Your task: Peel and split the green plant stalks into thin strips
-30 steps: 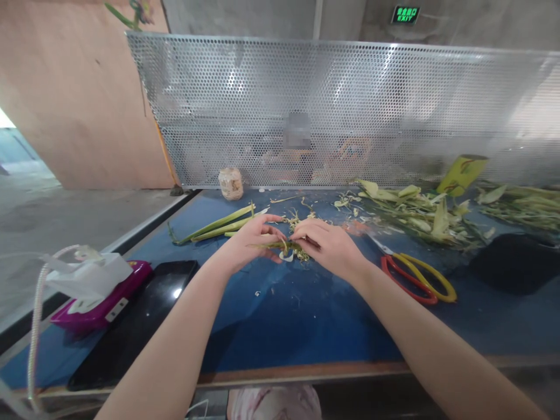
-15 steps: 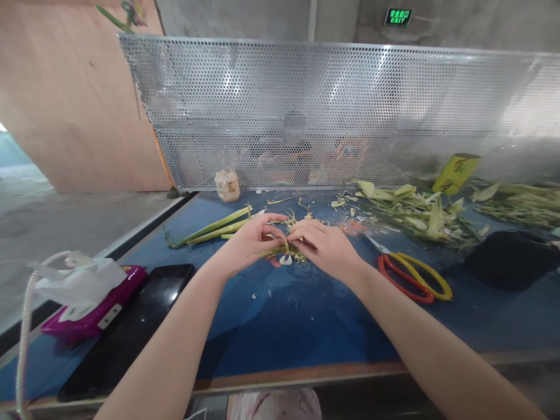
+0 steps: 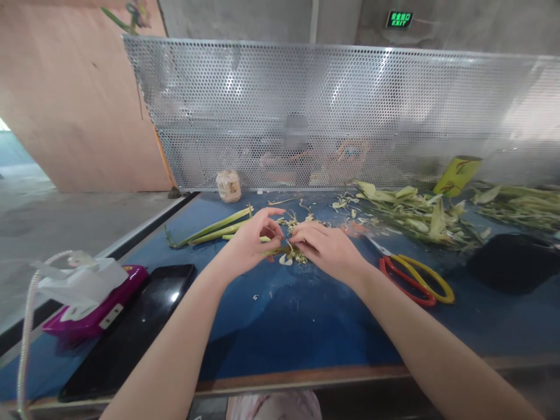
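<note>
Close together above the blue tabletop, my two hands work over a small heap of pale plant scraps (image 3: 301, 258). My left hand (image 3: 254, 239) has its index finger raised, with thumb and another finger meeting; anything between them is too small to make out. Fingertips of my right hand (image 3: 328, 248) are pinched at a thin pale plant strand (image 3: 289, 247), partly hidden. Under the hands lies a brownish-green stalk (image 3: 282, 251), with a white petal-like piece (image 3: 286, 260) beside it. Long yellow-green stalks (image 3: 214, 231) lie left of my left hand.
Scissors (image 3: 411, 274) with red and yellow handles lie right of my right forearm. Green leafy husks (image 3: 415, 216), a yellow-green can (image 3: 458, 175) and a black object (image 3: 511, 262) are further right. A black tablet (image 3: 131, 326) and purple power strip (image 3: 96, 315) sit left. A perforated metal screen (image 3: 262, 105) stands behind.
My left hand's fingers have come slightly away from my right hand, and its index finger is lifted higher. The right hand stays nearly in place, still pinching.
</note>
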Motion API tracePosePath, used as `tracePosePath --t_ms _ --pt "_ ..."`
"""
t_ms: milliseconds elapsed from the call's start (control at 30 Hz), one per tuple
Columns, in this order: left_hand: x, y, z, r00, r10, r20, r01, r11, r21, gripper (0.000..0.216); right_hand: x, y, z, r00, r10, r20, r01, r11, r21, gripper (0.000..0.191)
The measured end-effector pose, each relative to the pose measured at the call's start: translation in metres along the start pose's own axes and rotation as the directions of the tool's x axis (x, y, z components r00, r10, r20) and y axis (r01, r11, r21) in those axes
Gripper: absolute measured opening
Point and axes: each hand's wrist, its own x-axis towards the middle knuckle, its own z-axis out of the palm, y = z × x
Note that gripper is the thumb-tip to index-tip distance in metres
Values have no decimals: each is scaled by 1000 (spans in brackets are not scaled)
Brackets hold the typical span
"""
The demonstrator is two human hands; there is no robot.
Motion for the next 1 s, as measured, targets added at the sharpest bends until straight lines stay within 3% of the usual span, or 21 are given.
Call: tracePosePath --t_ms 267,433,533,700,833,1000 --pt "0 -3 2 982 122 -142 -121 993 15 46 -1 1 2 996 79 -45 -77 995 59 10" --pt "3 1 3 986 -1 -167 -36 975 -221 39 1 3 5 982 151 -115 -114 954 279 8" --pt "5 -1 6 982 -96 -160 15 896 -444 30 2 5 8 978 184 -96 -141 927 348 9" --pt "11 -11 13 949 -304 -86 130 622 -772 18 2 7 12 965 261 -27 -230 890 394 10" --pt "13 -13 13 920 -390 -37 184 513 -839 15 3 6 11 956 295 -8 -260 854 452 9" --pt "14 -14 11 933 -360 -8 180 484 -856 17 4 4 9 938 343 49 -317 792 522 8"
